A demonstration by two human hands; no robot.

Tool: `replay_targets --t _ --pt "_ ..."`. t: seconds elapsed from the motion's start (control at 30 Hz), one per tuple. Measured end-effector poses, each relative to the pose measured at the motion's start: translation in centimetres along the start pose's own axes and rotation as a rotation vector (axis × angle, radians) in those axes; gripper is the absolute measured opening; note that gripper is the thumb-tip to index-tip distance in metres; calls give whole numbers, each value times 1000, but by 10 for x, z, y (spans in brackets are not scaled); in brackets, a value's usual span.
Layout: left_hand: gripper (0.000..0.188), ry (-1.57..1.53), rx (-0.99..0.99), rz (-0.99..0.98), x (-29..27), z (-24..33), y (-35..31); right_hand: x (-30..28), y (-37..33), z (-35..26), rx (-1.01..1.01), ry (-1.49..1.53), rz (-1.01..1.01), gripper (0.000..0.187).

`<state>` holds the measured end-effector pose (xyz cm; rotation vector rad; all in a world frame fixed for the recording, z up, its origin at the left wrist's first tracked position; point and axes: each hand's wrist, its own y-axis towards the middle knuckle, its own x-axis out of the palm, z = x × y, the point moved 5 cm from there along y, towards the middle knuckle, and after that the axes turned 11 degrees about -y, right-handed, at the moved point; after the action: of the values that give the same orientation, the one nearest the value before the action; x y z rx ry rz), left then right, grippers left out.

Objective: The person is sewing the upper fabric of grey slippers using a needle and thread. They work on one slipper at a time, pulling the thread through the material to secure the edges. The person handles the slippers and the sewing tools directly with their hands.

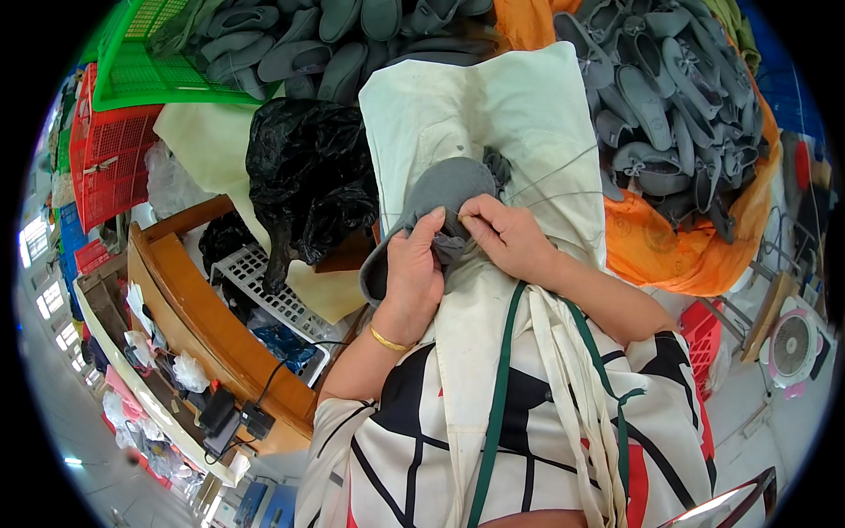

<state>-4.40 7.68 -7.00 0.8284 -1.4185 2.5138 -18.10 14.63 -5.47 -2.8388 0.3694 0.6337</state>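
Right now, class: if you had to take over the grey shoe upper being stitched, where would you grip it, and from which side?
Probably the free lower edge of the grey shoe upper, from the left, where the left hand pinches it; the right hand works the right.

Needle between right hand (506, 236) fingertips too small to tell — grey shoe upper (431, 198) partly hidden behind left hand (414, 273).
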Motion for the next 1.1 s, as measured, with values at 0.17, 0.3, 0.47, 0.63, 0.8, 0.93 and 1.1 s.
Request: replay_targets --t 0.17,0.3,0.47,0.63,0.8,0.93,1.1 --pt "14 -16 -30 9 5 1 -2 2 0 -3 -27 -24 54 7" --pt "12 -28 -38 9 5 1 -2 6 2 -5 -23 -91 63 11" --pt "17 20 18 -47 2 -4 -1 5 5 -9 91 -59 21 18" --pt "18 92 50 -127 6 -9 -8 -8 18 -23 151 30 -169 14" --pt "17 240 28 -133 5 -15 -11 -27 22 -35 -231 -362 59 11" --pt "18 243 30 -180 4 -19 -13 -23 20 -33 -241 -330 47 10" --pt "15 280 0 -185 5 -22 -11 -41 35 -13 -98 69 262 5"
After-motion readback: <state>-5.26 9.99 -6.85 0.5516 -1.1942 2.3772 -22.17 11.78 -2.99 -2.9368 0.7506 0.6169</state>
